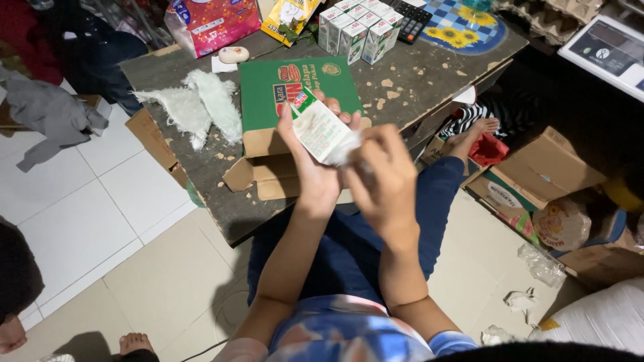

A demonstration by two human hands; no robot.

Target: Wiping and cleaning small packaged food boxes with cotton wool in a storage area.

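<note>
A small white sachet with green and red print was held tilted above a green-topped carton lying flat on the desk.

worn table bears green carton, rag.

A small shop: stocked cartons, calculator, weighing scale.

A flat cardboard box with a green top and plain brown flaps lies on the dark grey, chipped wooden worktop. The small paper sachet is white with a green and red corner. Pale green fluffy cloth lies nearby.
</note>
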